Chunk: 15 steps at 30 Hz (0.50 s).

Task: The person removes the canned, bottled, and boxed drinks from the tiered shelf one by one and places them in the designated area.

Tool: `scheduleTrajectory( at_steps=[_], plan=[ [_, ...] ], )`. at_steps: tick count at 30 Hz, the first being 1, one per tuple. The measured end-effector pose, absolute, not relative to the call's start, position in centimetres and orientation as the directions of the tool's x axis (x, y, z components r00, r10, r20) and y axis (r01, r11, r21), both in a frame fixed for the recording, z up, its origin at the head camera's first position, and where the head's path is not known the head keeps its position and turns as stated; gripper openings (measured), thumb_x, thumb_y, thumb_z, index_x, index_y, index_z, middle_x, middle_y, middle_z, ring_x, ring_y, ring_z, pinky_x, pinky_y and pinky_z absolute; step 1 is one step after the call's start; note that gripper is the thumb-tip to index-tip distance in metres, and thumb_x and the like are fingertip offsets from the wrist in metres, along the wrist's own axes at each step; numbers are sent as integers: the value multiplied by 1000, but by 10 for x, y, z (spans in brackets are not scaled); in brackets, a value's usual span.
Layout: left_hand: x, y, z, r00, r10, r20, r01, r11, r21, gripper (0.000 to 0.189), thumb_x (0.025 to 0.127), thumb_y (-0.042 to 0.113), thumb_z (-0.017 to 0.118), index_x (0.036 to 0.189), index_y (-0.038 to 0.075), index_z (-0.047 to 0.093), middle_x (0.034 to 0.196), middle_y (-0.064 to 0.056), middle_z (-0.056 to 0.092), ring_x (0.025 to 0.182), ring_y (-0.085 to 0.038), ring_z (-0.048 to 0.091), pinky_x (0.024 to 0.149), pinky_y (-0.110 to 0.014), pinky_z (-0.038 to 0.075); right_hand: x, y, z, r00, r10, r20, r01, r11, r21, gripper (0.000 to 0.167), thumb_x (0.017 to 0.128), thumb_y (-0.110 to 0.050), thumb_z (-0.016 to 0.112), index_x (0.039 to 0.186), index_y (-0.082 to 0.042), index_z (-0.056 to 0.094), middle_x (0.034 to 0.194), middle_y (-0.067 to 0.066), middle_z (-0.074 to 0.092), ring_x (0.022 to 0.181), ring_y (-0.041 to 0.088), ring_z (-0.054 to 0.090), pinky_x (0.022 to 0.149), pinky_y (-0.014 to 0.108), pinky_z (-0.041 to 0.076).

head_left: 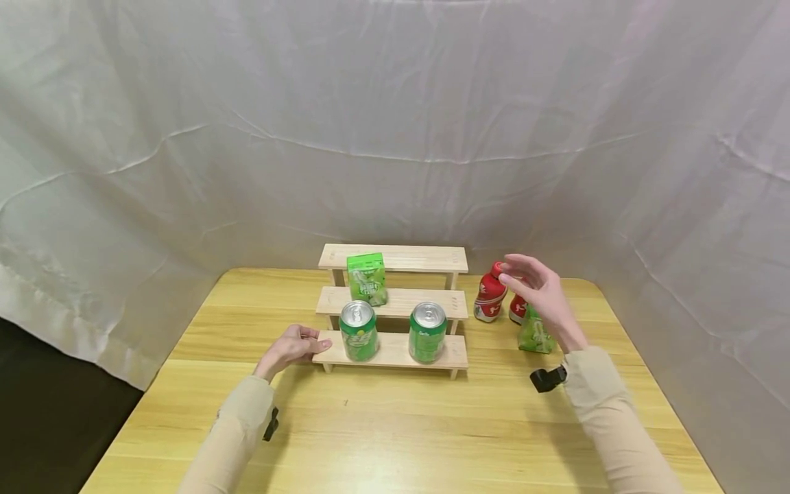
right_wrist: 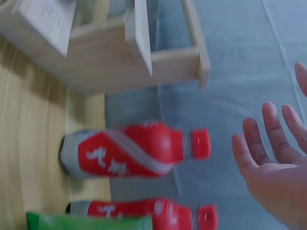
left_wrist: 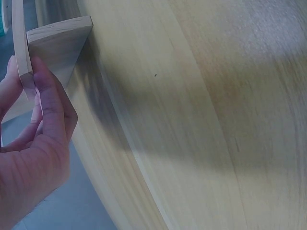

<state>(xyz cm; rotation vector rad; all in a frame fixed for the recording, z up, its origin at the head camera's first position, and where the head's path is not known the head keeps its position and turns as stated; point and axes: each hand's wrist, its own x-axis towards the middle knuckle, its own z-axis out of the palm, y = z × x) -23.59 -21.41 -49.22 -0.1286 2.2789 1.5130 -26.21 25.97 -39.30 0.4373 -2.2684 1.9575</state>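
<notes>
My left hand pinches the left end of the lowest board of a three-step wooden rack, thumb on top and fingers beneath. In the left wrist view the board's end sits between thumb and fingers. My right hand hangs over the right side of the table, fingers apart and holding nothing. Just left of it stands a red bottle, upright. In the right wrist view its red cap is a short way from my fingertips. A second red bottle is partly hidden by a green carton.
Two green cans stand spaced apart on the lowest step. Another green carton is on the middle step, left side. The wooden table is bounded by a grey curtain at the back and sides.
</notes>
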Motion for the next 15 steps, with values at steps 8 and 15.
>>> scheduleTrajectory(
  at_steps=[8,15],
  plan=[
    [-235,-215,-492,-917,153,-370,-281,411,867,62,94,17,70,134,-20,41,121,-31,57,100,-27,65,95,-47,59,-263,225,-384,-940,-235,248,-290,167,-942,47,96,-10,67,139,-1,51,120,-8,66,112,5,62,95,10,51],
    [-235,-215,-492,-917,147,-372,-287,405,868,60,94,17,69,133,-20,42,122,-32,56,102,-29,66,97,-49,58,-265,197,-369,-941,-286,179,-244,209,-947,52,95,-13,69,142,-2,50,138,26,56,118,11,62,96,10,51]
  ],
)
